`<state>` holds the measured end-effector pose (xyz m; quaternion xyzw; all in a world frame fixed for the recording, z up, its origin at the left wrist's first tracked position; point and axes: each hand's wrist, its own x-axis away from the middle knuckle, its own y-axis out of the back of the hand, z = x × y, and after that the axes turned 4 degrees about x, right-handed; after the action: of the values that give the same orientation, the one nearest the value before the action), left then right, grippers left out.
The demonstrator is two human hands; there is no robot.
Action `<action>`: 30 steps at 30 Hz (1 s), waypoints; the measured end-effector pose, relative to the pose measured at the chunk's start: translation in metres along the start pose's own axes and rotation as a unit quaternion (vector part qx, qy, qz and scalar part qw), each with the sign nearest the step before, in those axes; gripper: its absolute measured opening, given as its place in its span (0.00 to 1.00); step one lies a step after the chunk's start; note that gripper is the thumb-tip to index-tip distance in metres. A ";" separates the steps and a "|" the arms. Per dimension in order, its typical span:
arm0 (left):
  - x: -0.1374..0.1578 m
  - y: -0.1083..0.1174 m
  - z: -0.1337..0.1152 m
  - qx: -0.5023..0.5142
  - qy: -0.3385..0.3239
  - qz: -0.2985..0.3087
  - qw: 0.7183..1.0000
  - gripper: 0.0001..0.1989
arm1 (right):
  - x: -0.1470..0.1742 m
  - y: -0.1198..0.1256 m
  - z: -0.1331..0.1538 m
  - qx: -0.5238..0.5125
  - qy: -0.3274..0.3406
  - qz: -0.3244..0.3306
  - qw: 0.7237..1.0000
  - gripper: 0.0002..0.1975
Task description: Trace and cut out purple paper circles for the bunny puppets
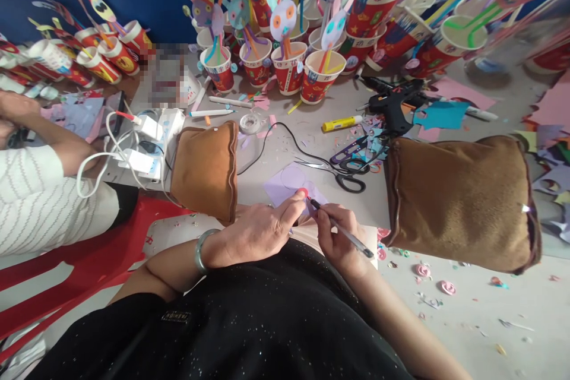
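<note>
A sheet of light purple paper [276, 185] lies at the table's front edge, with a large circle outline drawn on it. My left hand [262, 231] presses a small red round piece [303, 192] onto the paper with its fingertips. In my right hand [341, 237] is a pen [351, 238] with a clear barrel and dark grip, its tip beside the red piece. Just beyond the paper, scissors with black handles [350, 183] lie with their blades toward the sheet.
Two brown cushions [205, 172] [463, 202] flank the work spot. Behind stand red paper cups [289, 74] with paper animal figures. A black glue gun [392, 108], yellow glue stick [342, 124], tape roll [250, 123] and paper scraps lie around. A white power strip [154, 157] and another person's arm [57, 142] are left.
</note>
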<state>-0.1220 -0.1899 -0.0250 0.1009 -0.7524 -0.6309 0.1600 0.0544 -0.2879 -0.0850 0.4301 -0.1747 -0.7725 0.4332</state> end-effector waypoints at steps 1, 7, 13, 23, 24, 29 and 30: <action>0.000 0.001 -0.001 -0.008 -0.004 0.005 1.000 0.24 | -0.001 0.001 0.001 0.000 -0.014 0.002 1.000 0.06; 0.001 0.007 -0.006 -0.067 -0.029 0.007 0.997 0.19 | -0.012 0.005 0.002 -0.025 -0.090 0.025 0.995 0.03; 0.004 0.008 -0.013 -0.128 -0.033 -0.041 0.990 0.17 | -0.033 0.014 -0.001 -0.053 -0.151 0.047 0.986 0.11; -0.004 0.004 -0.018 -0.091 -0.044 -0.053 0.994 0.18 | -0.120 0.023 0.003 -0.054 -0.029 0.277 0.959 0.24; -0.004 0.004 -0.018 -0.086 -0.042 -0.050 0.994 0.17 | -0.127 0.019 0.003 -0.053 -0.013 0.307 0.950 0.25; -0.004 0.001 -0.015 -0.075 -0.048 -0.051 0.995 0.16 | -0.147 0.000 0.004 -0.039 0.030 0.402 0.914 0.23; -0.003 -0.001 -0.014 -0.075 -0.050 -0.053 0.995 0.16 | -0.149 -0.002 0.005 -0.035 0.036 0.415 0.908 0.22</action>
<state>-0.1136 -0.2021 -0.0241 0.0973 -0.7037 -0.6972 0.0957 0.0871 -0.1652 -0.0073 0.3311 -0.2946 -0.5125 0.7355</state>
